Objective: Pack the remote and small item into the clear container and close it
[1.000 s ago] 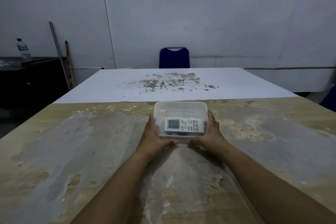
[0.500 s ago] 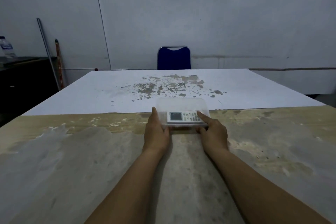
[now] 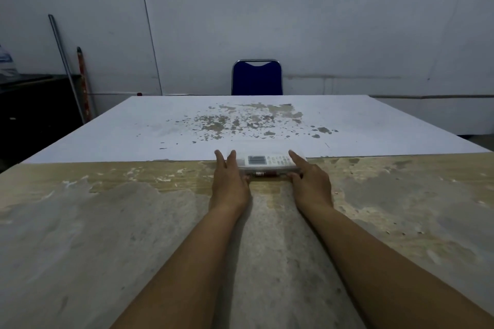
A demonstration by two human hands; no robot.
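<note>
The head view shows the clear container [image 3: 267,159] at the centre of the frame, now lying across the seam where the worn tabletop [image 3: 107,222] meets the white sheet [image 3: 160,128]; a second ago it sat nearer the bottom of the frame, well inside the worn part, so it has been pushed away from the person with both arms stretched out. The left hand [image 3: 230,181] lies against the container's left end with fingers extended and spread, and the right hand [image 3: 311,181] lies against the right end, forefinger along the side; the two hands are apart, flanking and pressing the box rather than curled around it. Inside, the white remote [image 3: 267,161] lies flat with its screen toward the left, and a small reddish item [image 3: 263,174] shows at the near edge beneath it, blurred and hard to identify. Whether a lid is seated is hard to tell through the clear plastic, though the top looks covered. Judging by this, packing looks done and only setting the box aside remains.
</note>
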